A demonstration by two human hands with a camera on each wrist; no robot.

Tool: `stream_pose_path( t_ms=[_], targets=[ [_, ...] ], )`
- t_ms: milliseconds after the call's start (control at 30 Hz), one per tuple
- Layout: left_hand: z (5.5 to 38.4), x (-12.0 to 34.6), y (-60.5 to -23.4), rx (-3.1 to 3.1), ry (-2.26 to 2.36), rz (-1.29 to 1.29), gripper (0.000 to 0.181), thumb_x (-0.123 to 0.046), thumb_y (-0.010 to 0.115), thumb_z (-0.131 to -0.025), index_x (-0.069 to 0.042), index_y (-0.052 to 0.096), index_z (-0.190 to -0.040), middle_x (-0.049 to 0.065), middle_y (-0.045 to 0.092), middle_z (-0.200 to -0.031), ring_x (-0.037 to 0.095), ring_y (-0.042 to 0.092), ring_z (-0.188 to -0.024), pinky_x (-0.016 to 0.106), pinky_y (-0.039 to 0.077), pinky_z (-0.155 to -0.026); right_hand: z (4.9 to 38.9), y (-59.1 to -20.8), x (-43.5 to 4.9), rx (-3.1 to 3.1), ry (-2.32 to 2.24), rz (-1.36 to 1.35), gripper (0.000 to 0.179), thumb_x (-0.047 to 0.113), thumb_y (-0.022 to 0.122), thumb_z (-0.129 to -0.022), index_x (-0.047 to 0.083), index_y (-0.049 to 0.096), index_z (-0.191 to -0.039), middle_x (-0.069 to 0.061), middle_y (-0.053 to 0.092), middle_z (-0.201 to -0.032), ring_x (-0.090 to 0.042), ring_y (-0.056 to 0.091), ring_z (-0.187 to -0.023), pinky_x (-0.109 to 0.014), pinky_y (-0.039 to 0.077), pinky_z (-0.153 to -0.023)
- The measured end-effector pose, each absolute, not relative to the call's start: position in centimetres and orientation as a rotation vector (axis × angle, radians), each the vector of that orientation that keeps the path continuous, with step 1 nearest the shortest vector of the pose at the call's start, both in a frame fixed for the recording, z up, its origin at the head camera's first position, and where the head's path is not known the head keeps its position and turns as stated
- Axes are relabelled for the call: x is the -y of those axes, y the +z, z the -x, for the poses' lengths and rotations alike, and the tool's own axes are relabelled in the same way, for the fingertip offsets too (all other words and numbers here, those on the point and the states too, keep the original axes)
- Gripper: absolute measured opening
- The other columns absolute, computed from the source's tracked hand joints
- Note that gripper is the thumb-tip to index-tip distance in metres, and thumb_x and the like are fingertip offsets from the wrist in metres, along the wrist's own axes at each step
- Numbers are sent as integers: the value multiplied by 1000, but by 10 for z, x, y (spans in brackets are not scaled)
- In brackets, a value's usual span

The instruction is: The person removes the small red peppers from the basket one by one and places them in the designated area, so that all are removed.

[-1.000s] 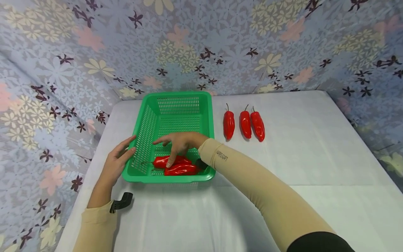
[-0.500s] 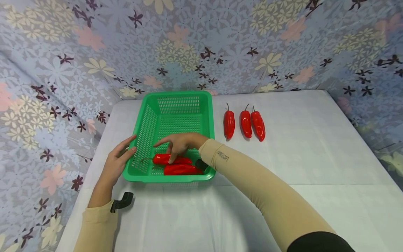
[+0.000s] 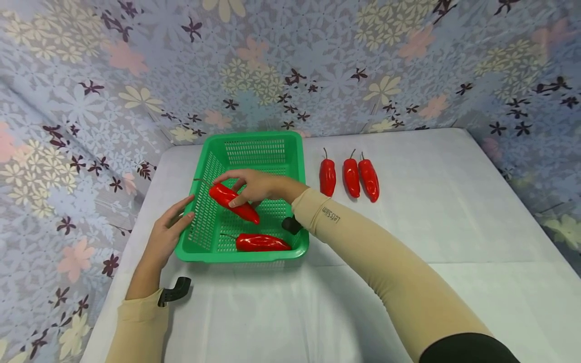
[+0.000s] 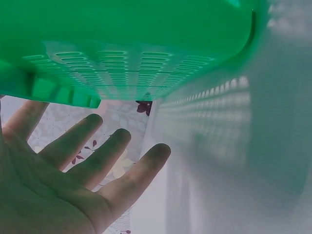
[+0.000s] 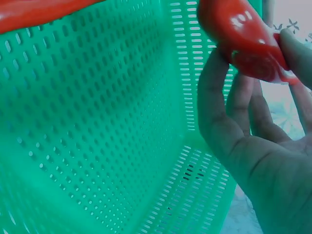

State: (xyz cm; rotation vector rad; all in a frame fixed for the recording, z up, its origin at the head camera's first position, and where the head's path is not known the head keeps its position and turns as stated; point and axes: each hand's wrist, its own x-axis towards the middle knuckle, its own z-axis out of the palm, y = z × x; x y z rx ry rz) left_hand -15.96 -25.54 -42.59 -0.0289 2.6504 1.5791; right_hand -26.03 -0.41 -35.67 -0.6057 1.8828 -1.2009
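Observation:
Inside the green plastic basket, my right hand pinches a red chili pepper between thumb and fingers, lifted off the basket floor. In the right wrist view that pepper is held by the fingertips, its stem end out of sight. Another red pepper lies along the basket's near wall with its stem to the left. My left hand is at the basket's left rim, with thumb and fingertips touching it. The left wrist view shows the left hand's fingers straight and spread below the basket's rim.
Right of the basket, three red peppers lie in a row on the white-covered table, stems away from me. A floral cloth hangs behind and to the left of the table.
My right hand has picked up one of the two peppers in the basket and raised it away from the near wall. The left hand stays at the rim.

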Motion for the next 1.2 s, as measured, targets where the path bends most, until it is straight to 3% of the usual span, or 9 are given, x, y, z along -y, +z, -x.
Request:
stream_pose_path(
  t_ms=[267, 400, 500, 600, 867, 967, 1100, 1200],
  targets=[
    [160, 254, -427, -2633, 1597, 36, 51, -42, 50, -96, -32, 39, -145, 11, 36, -150, 33, 39, -135, 15, 45, -83, 262, -348, -5, -1928, -1321, 525, 58, 12, 70, -85, 34, 48, -134, -9, 49, -130, -29, 59, -107, -41, 58, -73],
    [159, 252, -427, -2630, 1596, 40, 51, -43, 51, -96, -33, 38, -145, 9, 33, -153, 34, 35, -138, 37, 46, -98, 268, -344, -17, -1957, -1398, 467, 58, 15, 72, -84, 35, 49, -133, -9, 50, -127, -29, 59, -106, -41, 58, -73],
    [158, 252, -426, -2622, 1596, 42, 52, -43, 51, -96, -33, 37, -145, 7, 29, -155, 36, 30, -140, 55, 36, -105, 272, -340, -30, -1966, -1477, 420, 56, 16, 73, -83, 35, 50, -131, -9, 51, -123, -30, 61, -104, -42, 58, -73],
    [157, 252, -426, -2625, 1593, 42, 53, -45, 51, -95, -33, 37, -145, 6, 27, -156, 37, 28, -141, 59, 32, -107, 277, -336, -46, -1966, -1556, 380, 55, 16, 72, -84, 34, 49, -131, -10, 51, -121, -30, 62, -102, -43, 58, -75],
    [157, 252, -424, -2639, 1583, 33, 53, -45, 50, -96, -33, 37, -145, 7, 29, -155, 35, 31, -140, 56, 36, -105, 288, -328, -99, -2021, -1602, 273, 58, 20, 71, -85, 36, 44, -134, -11, 49, -124, -29, 60, -108, -46, 56, -80],
    [157, 253, -423, -2653, 1568, 32, 52, -46, 49, -96, -34, 37, -145, 9, 33, -153, 34, 35, -137, 39, 44, -98, 290, -326, -120, -2063, -1598, 209, 60, 21, 71, -85, 36, 43, -135, -10, 47, -126, -29, 57, -111, -47, 56, -82],
    [156, 253, -422, -2657, 1571, 34, 52, -45, 49, -96, -33, 37, -146, 10, 34, -152, 34, 38, -135, 16, 44, -85, 293, -324, -151, -2157, -1554, 125, 62, 23, 70, -86, 37, 39, -138, -9, 46, -130, -29, 54, -115, -47, 55, -84],
    [155, 251, -422, -2648, 1573, 42, 52, -44, 49, -96, -33, 36, -146, 9, 32, -153, 34, 37, -136, 24, 46, -91, 293, -324, -177, -2194, -1547, 64, 65, 22, 69, -87, 36, 36, -141, -10, 44, -135, -31, 51, -119, -49, 54, -87]
  ],
)
